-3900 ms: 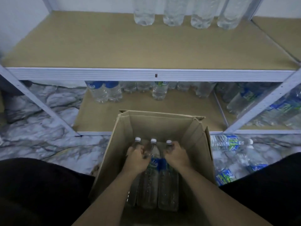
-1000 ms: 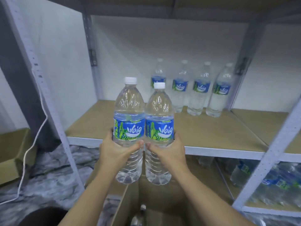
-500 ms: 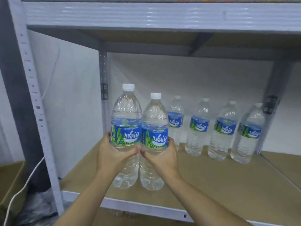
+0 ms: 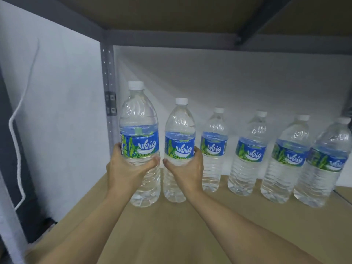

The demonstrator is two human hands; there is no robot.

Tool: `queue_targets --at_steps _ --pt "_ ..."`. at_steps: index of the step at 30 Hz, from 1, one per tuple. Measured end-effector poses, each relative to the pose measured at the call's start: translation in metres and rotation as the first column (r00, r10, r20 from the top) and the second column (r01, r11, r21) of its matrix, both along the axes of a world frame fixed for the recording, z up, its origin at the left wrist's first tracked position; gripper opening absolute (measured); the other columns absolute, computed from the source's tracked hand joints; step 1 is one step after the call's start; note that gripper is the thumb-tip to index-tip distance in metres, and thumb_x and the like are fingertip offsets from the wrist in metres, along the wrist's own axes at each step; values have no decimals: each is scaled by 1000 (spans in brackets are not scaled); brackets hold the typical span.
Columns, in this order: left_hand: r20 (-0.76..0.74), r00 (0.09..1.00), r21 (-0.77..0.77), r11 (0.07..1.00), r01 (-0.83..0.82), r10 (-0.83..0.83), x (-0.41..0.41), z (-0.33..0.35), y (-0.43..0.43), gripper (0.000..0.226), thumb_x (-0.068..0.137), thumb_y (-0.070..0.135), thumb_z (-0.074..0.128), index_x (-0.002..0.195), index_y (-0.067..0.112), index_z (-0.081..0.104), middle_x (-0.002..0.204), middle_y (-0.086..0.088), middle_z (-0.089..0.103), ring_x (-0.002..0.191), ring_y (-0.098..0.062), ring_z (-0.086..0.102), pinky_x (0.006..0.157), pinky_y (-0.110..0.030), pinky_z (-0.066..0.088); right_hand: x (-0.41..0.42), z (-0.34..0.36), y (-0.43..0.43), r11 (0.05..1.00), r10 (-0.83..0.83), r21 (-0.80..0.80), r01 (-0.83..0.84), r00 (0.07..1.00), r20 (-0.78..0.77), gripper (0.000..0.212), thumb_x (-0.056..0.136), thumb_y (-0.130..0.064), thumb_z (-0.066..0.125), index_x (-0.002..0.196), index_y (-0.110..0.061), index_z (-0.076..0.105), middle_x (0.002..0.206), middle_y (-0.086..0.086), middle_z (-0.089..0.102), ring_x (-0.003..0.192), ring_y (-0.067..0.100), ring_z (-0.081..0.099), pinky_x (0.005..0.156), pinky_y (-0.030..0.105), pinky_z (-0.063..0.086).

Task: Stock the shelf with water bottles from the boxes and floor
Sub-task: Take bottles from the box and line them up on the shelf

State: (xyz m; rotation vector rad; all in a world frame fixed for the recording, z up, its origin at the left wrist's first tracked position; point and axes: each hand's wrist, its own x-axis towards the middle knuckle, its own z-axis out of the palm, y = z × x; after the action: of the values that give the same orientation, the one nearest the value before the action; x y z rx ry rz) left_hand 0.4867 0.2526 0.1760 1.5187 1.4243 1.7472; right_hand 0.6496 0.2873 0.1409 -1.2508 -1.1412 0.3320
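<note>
The left bottle (image 4: 140,130) and right bottle (image 4: 180,134) have moved from the box to beside the back row (image 4: 249,149).

front: I see bare shelf board (image 4: 171,235) from the front edge up to the bottles; only the two forearms cross it.
left: side wall (image 4: 62,111) and rear post (image 4: 108,73) close this side; narrow gap between the post and the left bottle (image 4: 140,130) in the left hand (image 4: 125,172).
middle: slim gap between the left bottle and the right bottle (image 4: 180,134) in the right hand (image 4: 186,172); thumbs nearly meet there.
back right: row of four bottles (image 4: 247,155) blocks the back wall (image 4: 228,77); small gaps, the last two overlap in my view.
overhead: upper shelf (image 4: 171,14) caps the bay; I see room above the caps.
</note>
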Motion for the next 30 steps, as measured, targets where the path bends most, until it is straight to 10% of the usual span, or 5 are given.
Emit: queue_targets --at_steps 8,30 --pt "-6 1000 -1 1000 12 -12 -11 -18 6 74 49 32 96 111 30 53 91 23 66 77 21 58 66 -13 44 3 -26 41 998 -70 6 70 998 -9 88 55 -29 93 127 -12 46 118 3 54 106 15 55 93 29 48" --pt "15 1000 35 999 15 -15 -24 -29 11 79 50 32 96 115 29 51 97 22 67 84 15 62 71 -17 47 -14 -33 79 992 -121 -28 122 993 11 99 58 -23 91 138 -9 34 128 2 43 107 8 30 89 24 36"
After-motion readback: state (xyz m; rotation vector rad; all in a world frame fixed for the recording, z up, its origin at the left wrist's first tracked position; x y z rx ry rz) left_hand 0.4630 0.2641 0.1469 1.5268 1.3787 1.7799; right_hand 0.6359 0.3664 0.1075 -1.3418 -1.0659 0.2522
